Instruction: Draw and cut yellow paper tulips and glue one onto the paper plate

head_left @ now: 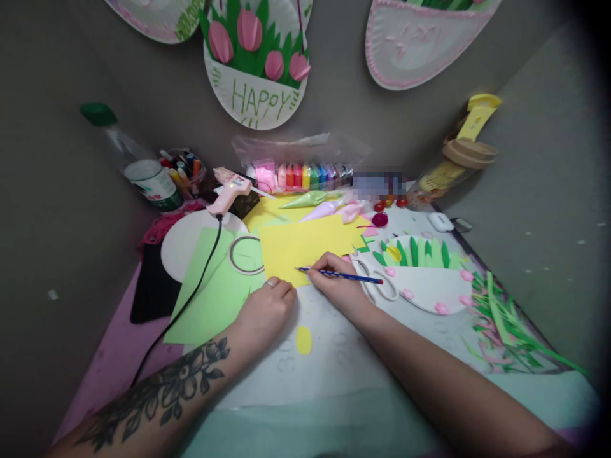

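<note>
A sheet of yellow paper (305,240) lies in the middle of the table, its right edge cut jagged. My right hand (337,286) is closed round a blue pencil (348,276), whose tip meets the paper near its lower edge. With fingers curled together, my left hand (270,308) holds down the paper's lower left corner; its fingertips are partly hidden. Below the hands lies a small yellow paper cutout (304,340) with rounded ends. White-handled scissors (386,287) rest just beyond my right hand.
Left are a tape roll (232,254), light green paper (195,302) and a corded pink glue gun (230,196). Right are a decorated paper plate (424,287) and paper scraps (501,324). A bottle (147,178) and a lidded cup (442,168) stand behind.
</note>
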Motion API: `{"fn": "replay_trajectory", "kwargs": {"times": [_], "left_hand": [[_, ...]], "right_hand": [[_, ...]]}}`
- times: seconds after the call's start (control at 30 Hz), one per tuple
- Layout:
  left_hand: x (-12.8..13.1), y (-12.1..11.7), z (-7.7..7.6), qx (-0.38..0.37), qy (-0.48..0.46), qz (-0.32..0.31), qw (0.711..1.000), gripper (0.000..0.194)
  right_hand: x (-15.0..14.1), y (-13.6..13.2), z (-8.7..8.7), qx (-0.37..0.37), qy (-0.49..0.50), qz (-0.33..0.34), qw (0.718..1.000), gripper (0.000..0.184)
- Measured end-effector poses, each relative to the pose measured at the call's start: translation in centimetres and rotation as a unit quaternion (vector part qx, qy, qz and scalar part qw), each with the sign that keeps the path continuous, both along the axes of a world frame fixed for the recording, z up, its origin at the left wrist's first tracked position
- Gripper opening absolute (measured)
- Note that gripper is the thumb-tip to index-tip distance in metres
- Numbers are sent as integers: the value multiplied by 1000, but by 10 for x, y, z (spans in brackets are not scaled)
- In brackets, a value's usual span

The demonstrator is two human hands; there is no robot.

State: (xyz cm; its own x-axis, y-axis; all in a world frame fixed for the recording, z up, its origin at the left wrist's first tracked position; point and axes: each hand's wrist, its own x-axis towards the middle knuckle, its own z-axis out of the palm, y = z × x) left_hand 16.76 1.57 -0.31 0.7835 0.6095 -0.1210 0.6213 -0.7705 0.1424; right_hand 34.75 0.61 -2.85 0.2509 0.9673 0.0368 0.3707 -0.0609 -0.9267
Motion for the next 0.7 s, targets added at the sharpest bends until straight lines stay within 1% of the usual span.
{"fn": "replay_trajectory", "kwargs": {"times": [0.37,0.53,0.6,0.7], "left_hand": [[-1,0,-1,-5,-10,6,1000,22],[-1,1,-2,-2,-10,-1,1000,23],[-2,0,-2,0,-12,-2,1000,23],[-2,0,-2,6,-21,-1,1000,23]], "right_hand": [[3,-3,8,-2,-22,-21,1000,7],[7,-5,6,17,-16,-18,1000,10],[9,-8,5,24,0,-22,999,13],[12,-12,3,33,58,-31,997,13]]}}
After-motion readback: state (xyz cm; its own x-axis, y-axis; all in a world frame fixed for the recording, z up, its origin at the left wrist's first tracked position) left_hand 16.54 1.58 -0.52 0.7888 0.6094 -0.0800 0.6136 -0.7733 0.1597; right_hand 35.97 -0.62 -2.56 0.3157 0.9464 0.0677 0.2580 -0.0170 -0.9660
